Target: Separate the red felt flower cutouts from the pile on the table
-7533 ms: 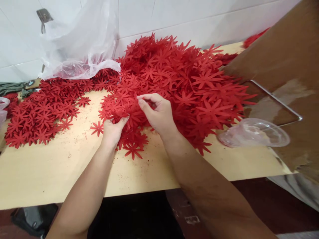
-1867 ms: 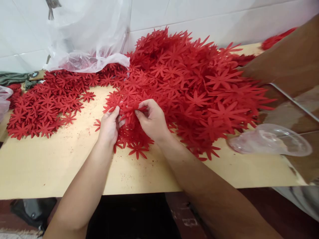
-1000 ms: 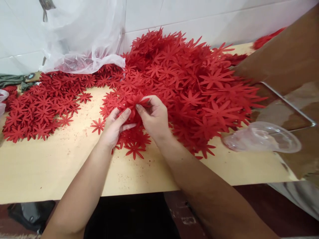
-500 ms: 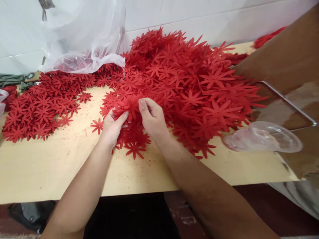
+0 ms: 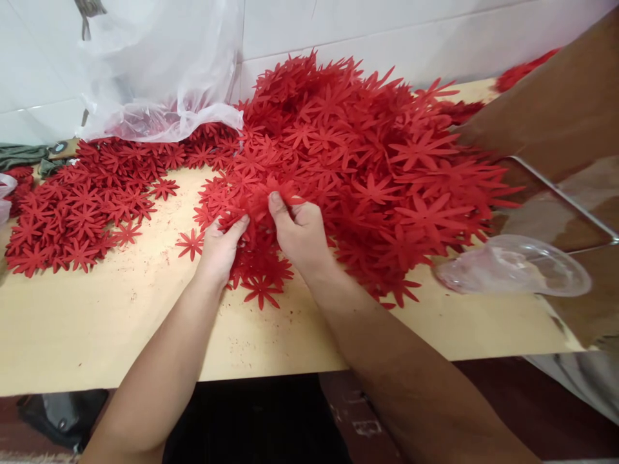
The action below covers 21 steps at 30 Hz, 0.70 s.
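Your right hand curls in lower now, pinching red flower pieces while your left hand grips their other side, seemingly for steadiness.

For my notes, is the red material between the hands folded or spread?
Spread: the red material fans out in petals between the left hand and right hand. Any folds underneath cannot be told.

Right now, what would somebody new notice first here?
Probably the big heap of red flower cutouts, mid-picture, before the white tiled wall. Then the left hand and right hand at its near edge, holding red petals. A clear plastic container lies farther right.
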{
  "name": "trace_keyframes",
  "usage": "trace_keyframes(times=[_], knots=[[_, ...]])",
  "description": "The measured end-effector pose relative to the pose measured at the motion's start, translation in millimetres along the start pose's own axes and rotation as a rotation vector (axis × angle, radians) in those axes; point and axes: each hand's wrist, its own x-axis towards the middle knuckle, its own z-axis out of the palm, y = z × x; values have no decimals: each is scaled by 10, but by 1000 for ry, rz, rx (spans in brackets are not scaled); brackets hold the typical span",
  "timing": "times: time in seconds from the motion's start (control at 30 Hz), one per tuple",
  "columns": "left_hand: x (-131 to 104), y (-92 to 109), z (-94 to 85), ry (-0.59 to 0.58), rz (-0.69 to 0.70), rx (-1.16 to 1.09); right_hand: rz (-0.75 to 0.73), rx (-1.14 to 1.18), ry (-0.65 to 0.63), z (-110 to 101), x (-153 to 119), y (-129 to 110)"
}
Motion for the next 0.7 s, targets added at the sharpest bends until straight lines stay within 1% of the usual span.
trace_keyframes(times=[0.1,0.2,0.27,0.37,0.47,0.57,0.7], knots=[[24,1,-27,56,19,-9,-27,25,94,-113,115,83],[41,12,-49,60,22,-21,28,104,111,-203,202,147],[43,16,-52,50,18,-12,60,128,83,-217,212,150],[37,16,-42,44,15,8,78,106,7,-192,184,112],[28,17,-34,43,13,1,100,114,-1,-170,169,75],[27,14,-31,31,17,-7,136,178,-18,-162,175,70],[39,7,-38,32,31,-13,217,279,-145,-154,170,90]])
